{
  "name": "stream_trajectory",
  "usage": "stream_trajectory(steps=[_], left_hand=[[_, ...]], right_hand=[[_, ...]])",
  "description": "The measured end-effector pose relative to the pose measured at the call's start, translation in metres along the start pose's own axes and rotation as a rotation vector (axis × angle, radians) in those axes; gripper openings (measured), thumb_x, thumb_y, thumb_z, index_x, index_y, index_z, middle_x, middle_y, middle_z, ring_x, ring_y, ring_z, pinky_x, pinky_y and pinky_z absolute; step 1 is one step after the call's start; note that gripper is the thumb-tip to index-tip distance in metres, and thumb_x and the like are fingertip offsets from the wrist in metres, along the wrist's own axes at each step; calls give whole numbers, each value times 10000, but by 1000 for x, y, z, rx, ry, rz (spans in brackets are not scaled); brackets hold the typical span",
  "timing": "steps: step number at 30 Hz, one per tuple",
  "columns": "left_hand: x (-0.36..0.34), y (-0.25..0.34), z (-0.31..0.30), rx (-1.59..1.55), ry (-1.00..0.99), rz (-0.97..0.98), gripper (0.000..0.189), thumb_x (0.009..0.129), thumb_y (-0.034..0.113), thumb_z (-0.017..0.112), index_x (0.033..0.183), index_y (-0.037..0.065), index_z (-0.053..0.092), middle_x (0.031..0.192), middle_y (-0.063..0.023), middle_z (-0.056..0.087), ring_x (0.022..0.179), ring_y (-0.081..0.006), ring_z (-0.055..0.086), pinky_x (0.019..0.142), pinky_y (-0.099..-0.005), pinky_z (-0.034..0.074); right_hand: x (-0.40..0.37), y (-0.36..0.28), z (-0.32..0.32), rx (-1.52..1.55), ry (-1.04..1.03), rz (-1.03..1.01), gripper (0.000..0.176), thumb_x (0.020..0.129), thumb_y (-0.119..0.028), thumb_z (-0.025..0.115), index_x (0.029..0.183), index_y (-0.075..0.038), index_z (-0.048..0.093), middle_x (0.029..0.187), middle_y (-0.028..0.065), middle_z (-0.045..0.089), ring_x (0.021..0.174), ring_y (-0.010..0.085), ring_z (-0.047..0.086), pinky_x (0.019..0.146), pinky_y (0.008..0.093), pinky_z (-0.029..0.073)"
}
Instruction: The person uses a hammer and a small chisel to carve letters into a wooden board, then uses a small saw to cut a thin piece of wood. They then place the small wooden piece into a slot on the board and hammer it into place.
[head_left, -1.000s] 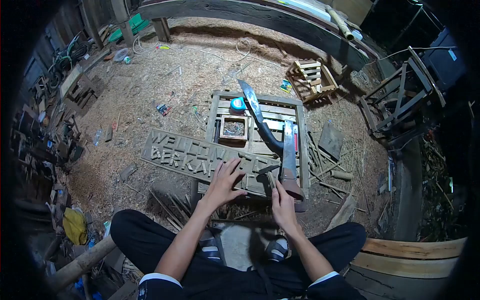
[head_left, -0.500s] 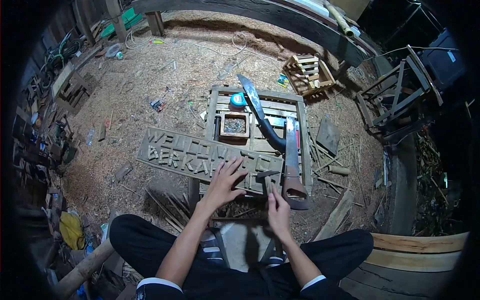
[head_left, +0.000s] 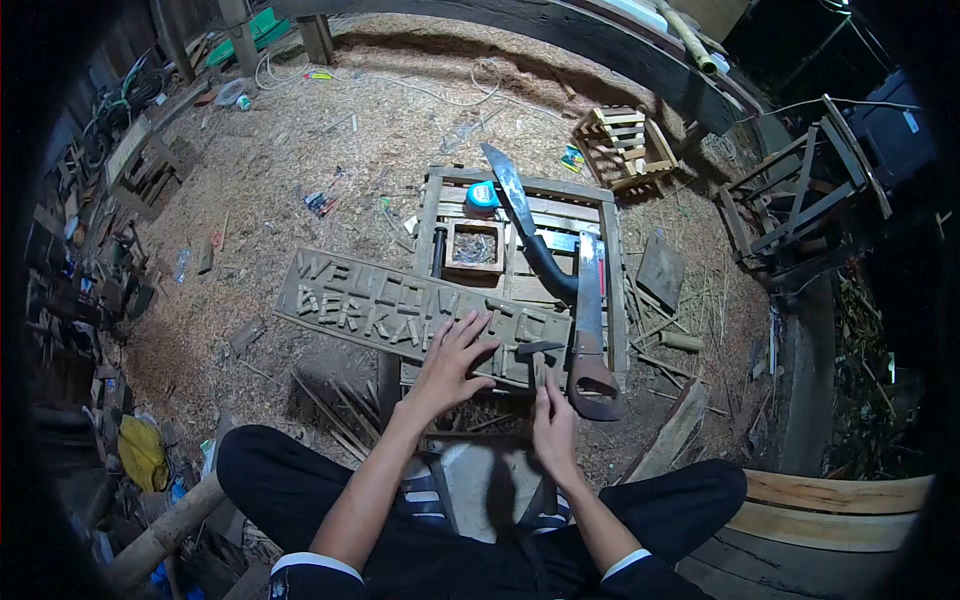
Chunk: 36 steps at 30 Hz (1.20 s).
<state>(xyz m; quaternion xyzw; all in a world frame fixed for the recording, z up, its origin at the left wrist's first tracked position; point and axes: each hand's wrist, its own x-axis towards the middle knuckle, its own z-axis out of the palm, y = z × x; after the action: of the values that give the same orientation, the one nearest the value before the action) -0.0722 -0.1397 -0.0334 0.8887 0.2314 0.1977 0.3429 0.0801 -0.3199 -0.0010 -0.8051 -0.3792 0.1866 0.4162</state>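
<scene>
A long wooden board (head_left: 408,301) with raised wooden letters reading "WELCOME" and "BERKA..." lies tilted across the near edge of a slatted wooden table. My left hand (head_left: 452,362) rests flat on it with fingers spread, covering some of the lower letters. Wrapped round the handle of a hammer (head_left: 539,349), my right hand (head_left: 554,428) is just below the board's right end. The hammer's head sits low over the letters there. Close by on the right is a handsaw (head_left: 589,318), its wooden handle toward me.
On the slatted table (head_left: 611,270) are a machete (head_left: 512,190), a blue tape measure (head_left: 482,196), a small wooden box (head_left: 474,266) of nails and a dark rod-like tool (head_left: 439,252). A wooden crate (head_left: 625,150) stands behind. Wood shavings cover the ground.
The view has shifted slightly. Both hands and the hammer keep nearly the same place over the board, with the left hand still flat and the right still gripping.
</scene>
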Motion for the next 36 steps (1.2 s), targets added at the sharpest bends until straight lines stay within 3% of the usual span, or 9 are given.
stream_trajectory(steps=[5, 6, 9, 13, 16, 23, 29, 33, 36], left_hand=[[-2, 1, -1, 2, -4, -14, 763, 745, 279, 902, 1437, 166, 600, 1691, -123, 361, 1591, -334, 266, 1284, -554, 181], [0, 2, 1, 6, 1, -15, 762, 745, 281, 902, 1435, 164, 600, 1688, -124, 366, 1591, -335, 266, 1283, -554, 182], [1, 2, 0, 42, -2, 1, 764, 743, 276, 903, 1434, 165, 599, 1681, -125, 375, 1589, -334, 270, 1283, -550, 181], [1, 4, 0, 19, 4, -23, 741, 734, 279, 911, 1404, 161, 619, 1677, -129, 379, 1586, -336, 279, 1279, -547, 187], [0, 2, -1, 10, 22, -11, 742, 731, 284, 915, 1399, 162, 618, 1674, -128, 384, 1583, -332, 284, 1283, -544, 184], [0, 2, 3, 48, 27, -6, 738, 749, 310, 908, 1409, 165, 611, 1674, -111, 388, 1577, -335, 291, 1282, -536, 203], [0, 8, -1, 114, 15, -9, 725, 772, 345, 895, 1409, 156, 605, 1676, -117, 382, 1575, -349, 291, 1282, -553, 197], [4, 8, 3, 88, 36, 20, 688, 784, 412, 885, 1373, 159, 635, 1650, -145, 413, 1560, -357, 320, 1263, -566, 224], [7, 9, 2, 112, 55, 8, 681, 785, 463, 879, 1359, 172, 654, 1613, -162, 446, 1534, -375, 348, 1255, -558, 232]], right_hand=[[-3, -15, 5, 235, 53, 292, 442, 1117, -242, 495, 1512, -51, 544, 1038, 287, 733, 758, 242, 643, 770, 409, 540], [0, -17, 5, -5, 74, -3, 426, 1110, -241, 509, 1491, -61, 571, 974, 266, 729, 721, 242, 635, 737, 402, 534], [5, -25, -6, -24, -211, 130, 420, 1100, -215, 530, 1481, -42, 570, 1088, 306, 723, 815, 310, 717, 795, 408, 548], [14, -27, -12, 48, -13, 19, 412, 1097, -177, 526, 1471, -10, 567, 1134, 328, 706, 958, 376, 748, 846, 424, 546], [33, -24, -38, -152, -175, -118, 431, 1073, -125, 548, 1501, -79, 556, 1009, 299, 703, 896, 479, 687, 802, 459, 538], [43, -14, -47, -343, -189, -446, 518, 1011, -70, 611, 1517, -156, 550, 916, 231, 659, 816, 439, 680, 706, 526, 525], [37, -8, -42, -275, -126, -469, 597, 981, -64, 643, 1550, -189, 513, 939, 193, 671, 783, 425, 685, 683, 518, 547], [40, -4, -47, -463, -299, -334, 551, 994, -62, 626, 1531, -151, 536, 960, 220, 674, 845, 422, 686, 728, 499, 548], [45, -14, -53, -108, -208, -258, 432, 1047, -119, 584, 1478, -84, 581, 1039, 259, 705, 935, 427, 694, 832, 467, 535]])
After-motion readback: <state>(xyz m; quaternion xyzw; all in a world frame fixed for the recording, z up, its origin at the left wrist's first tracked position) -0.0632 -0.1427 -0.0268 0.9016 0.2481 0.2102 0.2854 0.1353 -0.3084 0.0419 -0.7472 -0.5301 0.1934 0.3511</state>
